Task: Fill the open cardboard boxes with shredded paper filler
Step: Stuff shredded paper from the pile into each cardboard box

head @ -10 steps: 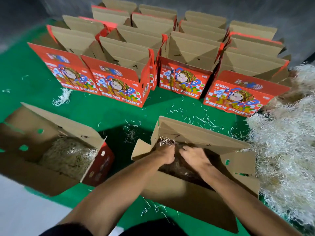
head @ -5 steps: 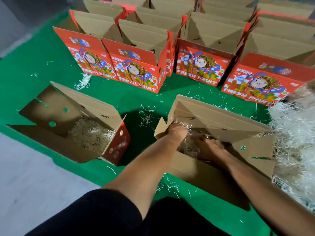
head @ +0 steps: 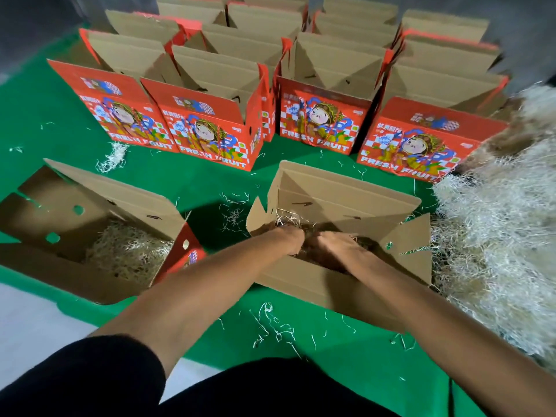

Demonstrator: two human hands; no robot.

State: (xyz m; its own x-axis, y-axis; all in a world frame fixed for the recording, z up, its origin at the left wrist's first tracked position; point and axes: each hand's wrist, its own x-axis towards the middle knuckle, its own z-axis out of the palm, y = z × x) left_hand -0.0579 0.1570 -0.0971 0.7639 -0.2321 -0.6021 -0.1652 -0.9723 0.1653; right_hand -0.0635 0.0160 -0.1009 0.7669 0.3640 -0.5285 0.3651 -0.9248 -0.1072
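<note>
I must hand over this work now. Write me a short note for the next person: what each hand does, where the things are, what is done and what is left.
Left hand and right hand: both down inside the near box, on the shredded paper there; how the fingers lie is hidden.
Filler pile: on the green mat, right of the near box.
Done: the left box lying on the mat already holds filler.
In work: the near box, partly filled.
Left: the upright red boxes behind stand open; no filler shows in them, though their bottoms are hidden.
</note>
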